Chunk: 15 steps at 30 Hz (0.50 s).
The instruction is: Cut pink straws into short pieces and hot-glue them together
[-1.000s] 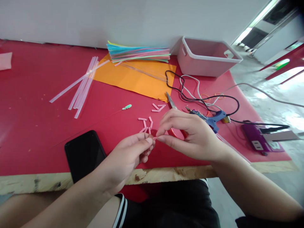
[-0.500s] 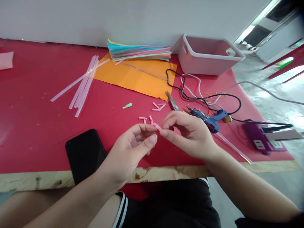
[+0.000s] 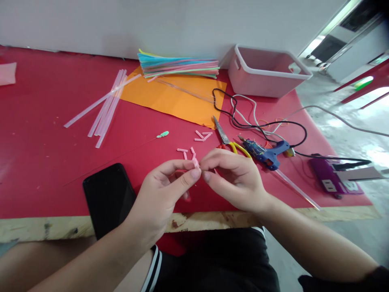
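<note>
Between thumb and index finger, my left hand [image 3: 165, 184] pinches a short, folded pink piece of pipe cleaner [image 3: 196, 163]. My right hand [image 3: 235, 176] meets it from the right, fingers curled and tips at the piece's edge; its exact hold is partly hidden. Just beyond the fingers lie several more short pink pieces [image 3: 203, 137] in two small groups. Scissors [image 3: 224, 136] with red and yellow handles rest behind my right hand. A green twisted piece [image 3: 163, 134] on a thin stem lies farther left.
A black phone [image 3: 109, 198] overhangs the front edge by my left forearm. To the right are a blue glue gun [image 3: 270, 156], its cord and a purple object [image 3: 328, 174]. Behind lie translucent glue sticks [image 3: 106, 107], orange paper [image 3: 176, 99], colourful pipe cleaners [image 3: 179, 67] and a pink bin [image 3: 261, 83].
Both hands have shifted slightly left. The pink piece has turned more upright in the left fingertips, and the scissors' handles have come into sight behind the right hand.
</note>
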Available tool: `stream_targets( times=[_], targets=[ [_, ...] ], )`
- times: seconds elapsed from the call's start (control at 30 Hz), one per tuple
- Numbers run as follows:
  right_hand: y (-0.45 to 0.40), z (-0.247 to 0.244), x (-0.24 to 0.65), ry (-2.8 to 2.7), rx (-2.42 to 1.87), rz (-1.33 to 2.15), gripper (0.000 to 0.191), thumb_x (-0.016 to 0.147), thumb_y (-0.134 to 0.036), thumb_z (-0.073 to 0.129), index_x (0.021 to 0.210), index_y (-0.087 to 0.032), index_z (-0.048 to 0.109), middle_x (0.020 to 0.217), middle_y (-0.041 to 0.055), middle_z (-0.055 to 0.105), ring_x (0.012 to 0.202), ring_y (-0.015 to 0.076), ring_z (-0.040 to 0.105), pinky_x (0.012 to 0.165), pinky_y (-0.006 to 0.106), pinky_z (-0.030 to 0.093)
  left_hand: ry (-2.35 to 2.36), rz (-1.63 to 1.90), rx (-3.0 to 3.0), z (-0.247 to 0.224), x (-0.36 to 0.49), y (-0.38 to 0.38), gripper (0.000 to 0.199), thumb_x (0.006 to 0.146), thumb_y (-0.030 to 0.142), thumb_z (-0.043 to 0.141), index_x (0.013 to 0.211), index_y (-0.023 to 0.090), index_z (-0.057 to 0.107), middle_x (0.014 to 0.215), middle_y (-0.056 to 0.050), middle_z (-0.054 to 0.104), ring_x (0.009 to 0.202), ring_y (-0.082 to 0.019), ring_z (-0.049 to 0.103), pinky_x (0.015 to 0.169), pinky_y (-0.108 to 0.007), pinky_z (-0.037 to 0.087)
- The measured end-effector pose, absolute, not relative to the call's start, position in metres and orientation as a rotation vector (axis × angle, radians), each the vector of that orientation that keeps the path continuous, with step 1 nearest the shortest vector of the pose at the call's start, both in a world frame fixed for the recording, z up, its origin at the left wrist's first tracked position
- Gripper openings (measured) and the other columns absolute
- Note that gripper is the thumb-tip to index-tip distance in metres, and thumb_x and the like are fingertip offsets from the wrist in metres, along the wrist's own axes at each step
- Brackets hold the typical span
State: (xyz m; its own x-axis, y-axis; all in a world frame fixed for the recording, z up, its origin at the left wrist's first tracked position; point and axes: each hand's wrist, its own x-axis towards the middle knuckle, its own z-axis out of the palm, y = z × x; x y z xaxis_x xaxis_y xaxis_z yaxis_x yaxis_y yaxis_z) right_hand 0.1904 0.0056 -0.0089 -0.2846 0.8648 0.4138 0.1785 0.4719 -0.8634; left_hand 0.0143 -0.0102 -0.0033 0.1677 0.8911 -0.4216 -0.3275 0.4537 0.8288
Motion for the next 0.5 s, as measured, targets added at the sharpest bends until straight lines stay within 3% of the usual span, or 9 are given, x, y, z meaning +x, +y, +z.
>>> stream_targets(
  times=[0.1,0.2,0.3,0.5],
  targets=[
    [0.0064,-0.0060,0.1926,-1.788,-0.930,0.820,0.016,0.087,-0.008,0.060,0.087,-0.018,0.073,0.082,0.0038,0.072,0.074,0.0133,0.067,0.068,0.026,0.055,1.101,0.943,0.682,-0.0012,0.0144,-0.0098,0.011,0.076,0.029,0.087,0.082,0.023,0.079,0.082,0.005,0.072,0.061,-0.006,0.057,0.055,-0.015,0.051],
    [0.0076,-0.0048,0.1949,-1.740,-0.975,0.869,0.006,0.088,-0.015,0.067,0.090,-0.019,0.072,0.083,0.0033,0.072,0.074,0.0136,0.067,0.068,0.026,0.055,1.116,0.889,0.802,-0.0006,0.0148,-0.0103,0.008,0.078,0.025,0.084,0.080,0.022,0.077,0.078,0.004,0.071,0.066,-0.007,0.060,0.061,-0.016,0.051],
    [0.0094,-0.0055,0.1964,-1.739,-0.958,0.946,0.004,0.086,-0.017,0.070,0.082,-0.019,0.069,0.080,0.0024,0.070,0.071,0.0128,0.064,0.064,0.025,0.053,1.153,0.835,0.957,-0.0005,0.0144,-0.0115,0.006,0.081,0.024,0.081,0.082,0.021,0.076,0.080,0.002,0.073,0.076,-0.012,0.065,0.069,-0.020,0.053],
    [0.0107,-0.0055,0.1969,-1.724,-1.030,0.960,0.010,0.083,-0.013,0.067,0.075,-0.018,0.064,0.072,0.0000,0.065,0.064,0.0114,0.059,0.058,0.024,0.049,1.203,0.825,1.049,-0.0001,0.0123,-0.0130,0.009,0.081,0.028,0.081,0.084,0.022,0.076,0.084,0.000,0.074,0.083,-0.016,0.068,0.069,-0.023,0.054]
  ],
)
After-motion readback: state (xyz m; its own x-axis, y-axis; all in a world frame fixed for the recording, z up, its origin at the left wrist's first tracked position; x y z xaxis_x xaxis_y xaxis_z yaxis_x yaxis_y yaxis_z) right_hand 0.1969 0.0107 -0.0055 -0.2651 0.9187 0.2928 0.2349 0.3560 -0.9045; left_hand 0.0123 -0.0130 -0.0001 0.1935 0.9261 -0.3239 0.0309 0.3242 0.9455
